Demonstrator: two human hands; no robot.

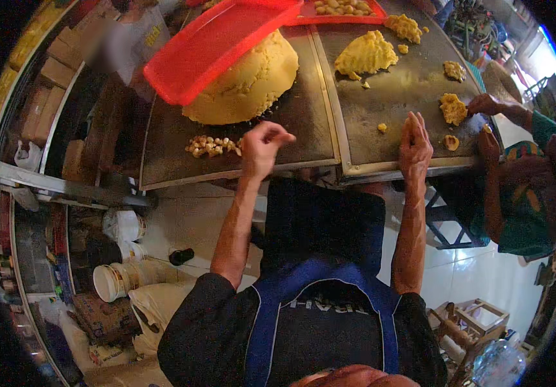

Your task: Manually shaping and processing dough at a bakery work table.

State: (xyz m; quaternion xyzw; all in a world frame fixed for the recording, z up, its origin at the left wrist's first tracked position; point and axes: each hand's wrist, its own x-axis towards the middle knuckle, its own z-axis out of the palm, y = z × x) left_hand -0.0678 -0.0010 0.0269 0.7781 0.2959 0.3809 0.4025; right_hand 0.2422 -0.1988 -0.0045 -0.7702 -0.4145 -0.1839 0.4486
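My left hand (264,145) is over the metal worktop, beside a row of small pale pieces (210,146) of what may be nuts or filling. Its thumb and fingers come together, and blur hides whether they pinch anything. On the right-hand worktop my right hand (416,145) is raised with fingers together and slightly cupped. Something pale may lie against the fingers, but I cannot make it out. A large mound of yellow dough (244,92) rests ahead of my left hand. A small yellow dough lump (382,127) lies left of my right hand.
A red plastic tray (220,48) tilts over the mound; another red tray (379,14) holds several small balls. More yellow dough (366,54) lies at the back right. At right, a co-worker's hand (483,104) touches a dough lump (453,109). Another person (137,43) stands far left.
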